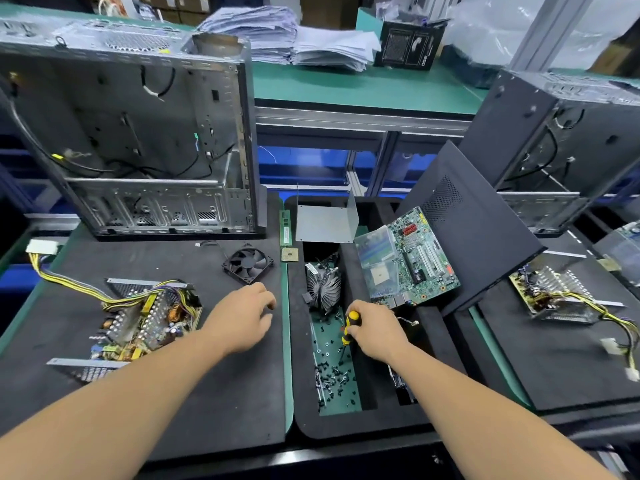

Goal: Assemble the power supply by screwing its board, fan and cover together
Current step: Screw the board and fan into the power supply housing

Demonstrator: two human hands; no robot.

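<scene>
Fingers (360, 327) of the right hand (375, 336) are clamped on a screwdriver (349, 328); the left hand (242, 318) hangs loose, fingers apart. The fan (247, 264), at 12 o'clock from it, looks light and stiff; hold its frame, not the blades.

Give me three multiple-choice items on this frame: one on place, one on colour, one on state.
1. Where is the loose fan?
A. on the black mat, beyond the left hand
B. inside the open case
C. in the screw compartment

2. What colour is the screwdriver handle?
A. all red
B. yellow and black
C. blue

3. What is the left hand doing?
A. gripping the fan
B. holding a screw
C. hovering open, holding nothing

Answers: 1 A, it lies flat on the mat ahead of that hand. 2 B, yellow with black bands in the right hand. 3 C, fingers spread, nothing visible in it.
</scene>
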